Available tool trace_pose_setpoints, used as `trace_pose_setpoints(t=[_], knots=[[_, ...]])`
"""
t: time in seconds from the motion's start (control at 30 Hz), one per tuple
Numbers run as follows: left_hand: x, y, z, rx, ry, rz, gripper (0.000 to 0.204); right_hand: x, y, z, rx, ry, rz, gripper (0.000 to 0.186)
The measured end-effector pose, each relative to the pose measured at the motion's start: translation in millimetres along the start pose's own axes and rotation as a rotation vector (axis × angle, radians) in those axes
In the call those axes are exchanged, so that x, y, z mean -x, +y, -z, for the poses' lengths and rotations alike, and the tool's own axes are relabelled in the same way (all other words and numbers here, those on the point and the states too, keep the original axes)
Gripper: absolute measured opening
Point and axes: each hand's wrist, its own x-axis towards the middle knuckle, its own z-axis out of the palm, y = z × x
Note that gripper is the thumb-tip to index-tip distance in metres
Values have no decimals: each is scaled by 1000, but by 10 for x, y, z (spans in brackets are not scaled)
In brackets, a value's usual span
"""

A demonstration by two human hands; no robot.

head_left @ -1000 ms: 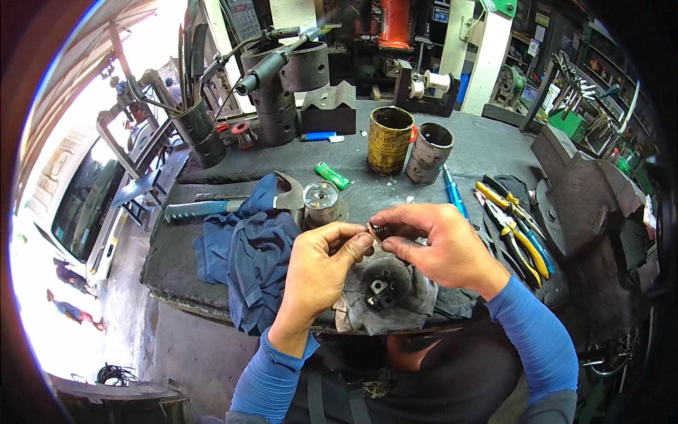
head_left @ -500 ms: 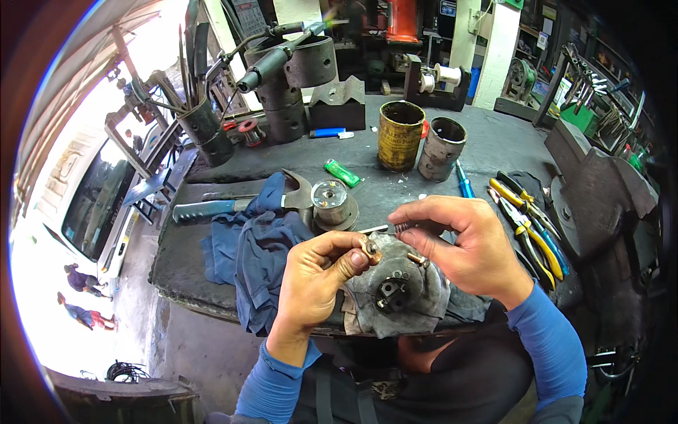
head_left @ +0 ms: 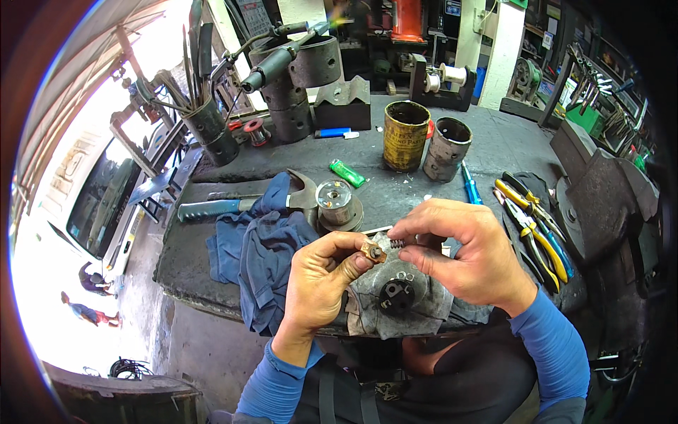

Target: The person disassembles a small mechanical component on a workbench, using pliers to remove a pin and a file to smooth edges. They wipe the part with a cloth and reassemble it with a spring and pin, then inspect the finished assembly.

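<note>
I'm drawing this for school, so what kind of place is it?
It's probably a repair workshop: pliers lie on the dark workbench, more metal tools hang at the right, and the person's right hand holds a small spring.

The 1 view in here looks out from the worker's head, through the left of 2 fisheye cameras. It faces forward and down across the dark grey, flat-topped workbench (head_left: 304,155), close above the bare left hand (head_left: 318,283) and bare right hand (head_left: 470,252), both near its middle. The blue-sleeved forearms (head_left: 279,381) enter from the lower edge; a tall, pale-painted post (head_left: 504,53) stands farther off up top.
</note>
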Motion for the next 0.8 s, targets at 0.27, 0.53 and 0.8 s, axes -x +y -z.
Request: trace_pose_setpoints(t=[0.27,0.53,0.8], knots=[[24,-37,2,24,-11,15,21,10,-10,-33,11,-33,7,28],[37,-60,1,23,-20,19,18,24,-24,-28,17,-13,8,27],[21,-51,-76,22,-2,46,18,14,10,-4,37,-60,-9,27]])
